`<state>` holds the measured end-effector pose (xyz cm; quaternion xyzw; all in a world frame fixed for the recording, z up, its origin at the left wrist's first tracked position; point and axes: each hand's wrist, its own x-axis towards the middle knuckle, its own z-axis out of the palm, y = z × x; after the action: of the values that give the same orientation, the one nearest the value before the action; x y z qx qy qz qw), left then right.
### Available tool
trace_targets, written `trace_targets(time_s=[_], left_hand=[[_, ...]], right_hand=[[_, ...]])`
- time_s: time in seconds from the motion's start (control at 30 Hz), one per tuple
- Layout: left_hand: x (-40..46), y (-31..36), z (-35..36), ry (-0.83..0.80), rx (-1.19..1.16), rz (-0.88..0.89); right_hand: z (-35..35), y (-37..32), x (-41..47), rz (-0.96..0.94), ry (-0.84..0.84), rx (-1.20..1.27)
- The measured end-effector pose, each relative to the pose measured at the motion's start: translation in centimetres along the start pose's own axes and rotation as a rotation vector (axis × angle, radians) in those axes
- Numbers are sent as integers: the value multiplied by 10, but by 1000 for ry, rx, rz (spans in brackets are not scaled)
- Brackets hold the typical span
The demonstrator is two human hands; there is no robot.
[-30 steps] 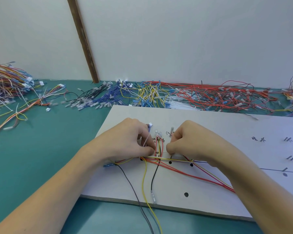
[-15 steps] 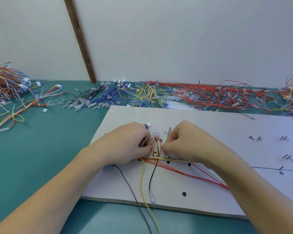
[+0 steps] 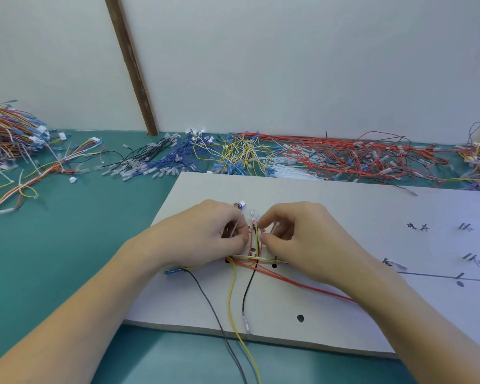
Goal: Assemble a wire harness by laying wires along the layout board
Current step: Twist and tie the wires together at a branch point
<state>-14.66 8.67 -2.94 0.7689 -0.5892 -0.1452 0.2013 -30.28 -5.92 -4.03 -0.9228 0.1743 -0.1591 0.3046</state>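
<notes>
Left hand point(image 3: 205, 234): fingers curled, pinching a thin white cable tie point(image 3: 234, 230).
Right hand point(image 3: 302, 239): fingertips pinching the tie's other end.
Wires: red, yellow and black wire bundle point(image 3: 257, 239) between both fingertips, on flat grey layout board point(image 3: 344, 217).
Beyond: loose coloured wire piles point(image 3: 330, 159) on green table point(image 3: 53, 245).

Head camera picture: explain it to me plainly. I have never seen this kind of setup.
No machine here: a person works with bare hands, filmed by a camera worn on the head, looking down. The grey layout board lies on a green table; its drilled holes and pen marks appear to show where wires go. The left hand and right hand meet over a small wire bundle of red, yellow and black wires, each pinching a thin white strip, possibly a tie. Loose wire piles, roughly sorted by colour, wait along the wall.
</notes>
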Motion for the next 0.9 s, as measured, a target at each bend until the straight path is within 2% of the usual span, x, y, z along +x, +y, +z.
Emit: trace_targets(time_s=[0.37,0.57,0.77,0.9], left_hand=[[1,-2,1,94,-24,61],[4,-3,4,160,-152,53],[5,-4,6,109,-296,-5],[6,-5,7,154,-265,-27]], right_hand=[[9,1,8,-51,-13,-97],[9,-6,13,-73,-69,-246],[6,-4,14,-32,-88,-132],[10,-1,13,-37,-59,-116]])
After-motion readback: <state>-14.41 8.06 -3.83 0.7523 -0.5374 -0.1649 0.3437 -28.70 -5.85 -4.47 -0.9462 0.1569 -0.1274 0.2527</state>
